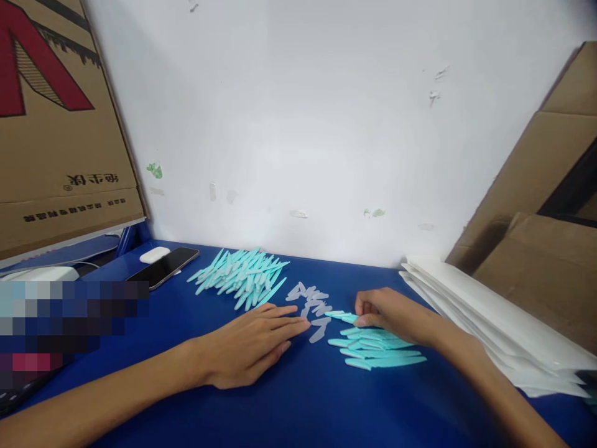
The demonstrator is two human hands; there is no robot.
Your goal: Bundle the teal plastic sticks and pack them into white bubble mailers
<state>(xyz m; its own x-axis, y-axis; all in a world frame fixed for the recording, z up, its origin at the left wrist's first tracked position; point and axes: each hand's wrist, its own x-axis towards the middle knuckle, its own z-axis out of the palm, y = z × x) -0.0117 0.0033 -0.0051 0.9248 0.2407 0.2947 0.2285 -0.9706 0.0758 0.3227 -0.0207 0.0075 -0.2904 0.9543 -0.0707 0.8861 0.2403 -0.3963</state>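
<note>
My left hand [254,342] lies low over the blue table, palm down with fingers stretched out. Its fingertips reach the edge of a loose group of small translucent plastic caps [319,331]. On the other side, my right hand [387,314] is closed, thumb and fingers pinching a slim teal eyebrow razor [342,317]. Under and in front of that hand, several more teal eyebrow razors [385,361] lie in rough rows, pointing sideways. A larger jumbled pile of teal razors [242,274] sits beyond my left hand. The right fingertips are partly hidden behind the hand.
A phone [168,267] and a white case [155,254] lie at the back left. A big printed carton [60,143] stands on the left. White envelopes [466,311] are stacked on the right, beside cardboard [536,267]. A white wall [298,124] closes off the back.
</note>
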